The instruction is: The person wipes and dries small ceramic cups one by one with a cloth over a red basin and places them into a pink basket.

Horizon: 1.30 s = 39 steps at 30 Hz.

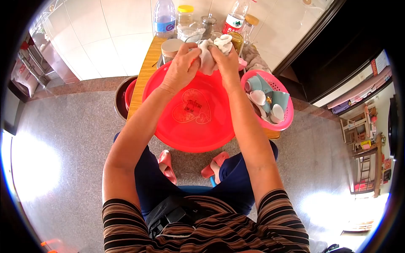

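Note:
Both hands are raised over the far rim of a large red basin (194,130), which has a heart design on its bottom. A crumpled white cloth (207,59) hangs between them. My left hand (184,63) grips the cloth from the left with bent fingers. From the right, my right hand (225,61) pinches it, thumb on the cloth. Another white bunched piece (223,41) shows just above my right hand; whether it is the same cloth I cannot tell. The fingertips are partly hidden in the folds.
A pink basket (286,122) with white cups and light-blue dishes stands right of the basin. Behind are a plastic bottle (164,19), a red-labelled bottle (234,21), a yellow-lidded jar (185,16) and a round container (171,47) on the wooden table (151,54).

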{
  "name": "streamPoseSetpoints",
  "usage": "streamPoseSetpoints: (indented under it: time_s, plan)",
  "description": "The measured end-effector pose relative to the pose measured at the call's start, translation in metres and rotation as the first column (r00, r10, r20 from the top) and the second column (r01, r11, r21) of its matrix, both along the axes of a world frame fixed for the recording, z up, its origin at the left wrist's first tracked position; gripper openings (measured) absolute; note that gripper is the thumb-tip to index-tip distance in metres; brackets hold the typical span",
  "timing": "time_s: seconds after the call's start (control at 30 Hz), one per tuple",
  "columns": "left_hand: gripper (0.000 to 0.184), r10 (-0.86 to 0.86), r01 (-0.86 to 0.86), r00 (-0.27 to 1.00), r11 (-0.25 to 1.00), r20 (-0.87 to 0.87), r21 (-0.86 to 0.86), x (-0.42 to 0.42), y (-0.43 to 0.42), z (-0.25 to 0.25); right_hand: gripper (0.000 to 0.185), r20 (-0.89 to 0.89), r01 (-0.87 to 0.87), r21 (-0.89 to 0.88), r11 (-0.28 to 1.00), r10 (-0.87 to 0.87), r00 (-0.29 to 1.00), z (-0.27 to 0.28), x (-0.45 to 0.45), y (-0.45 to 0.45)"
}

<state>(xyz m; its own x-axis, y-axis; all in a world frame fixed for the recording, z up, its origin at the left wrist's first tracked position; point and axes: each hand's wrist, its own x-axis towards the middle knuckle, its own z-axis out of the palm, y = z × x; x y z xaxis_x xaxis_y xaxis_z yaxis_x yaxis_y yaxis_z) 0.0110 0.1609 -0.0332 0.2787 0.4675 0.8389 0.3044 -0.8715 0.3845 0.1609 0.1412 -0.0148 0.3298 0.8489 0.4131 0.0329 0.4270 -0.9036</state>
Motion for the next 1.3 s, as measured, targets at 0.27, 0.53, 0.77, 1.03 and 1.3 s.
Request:
streamPoseSetpoints:
  time_s: [0.27,0.53,0.77,1.03,1.3]
  plan:
    - [0.038,-0.243,0.362,0.930,0.739,0.277,-0.568,0.000,0.008,-0.002,0.025,-0.133,-0.180,-0.043,0.983,0.173,0.976,-0.001,-0.003,-0.004]
    - [0.044,-0.120,0.275,0.939,0.824,0.322,-0.495,0.005,0.005,-0.004,0.025,0.031,-0.315,-0.082,0.945,0.318,0.947,-0.006,-0.007,-0.008]
    - [0.067,-0.097,0.237,0.971,0.521,0.219,-0.820,-0.016,0.007,0.006,0.029,0.643,0.228,0.259,0.939,-0.343,0.684,0.002,-0.021,-0.013]
    - [0.057,0.082,0.339,0.880,0.580,0.467,-0.741,-0.004,-0.002,0.010,0.023,0.127,-0.447,-0.023,0.894,0.446,0.886,0.000,-0.020,-0.012]
    - [0.058,-0.134,0.368,0.930,0.347,0.343,-0.862,-0.011,0.001,0.013,0.027,0.611,0.189,0.293,0.937,-0.335,0.717,0.002,-0.023,-0.016]
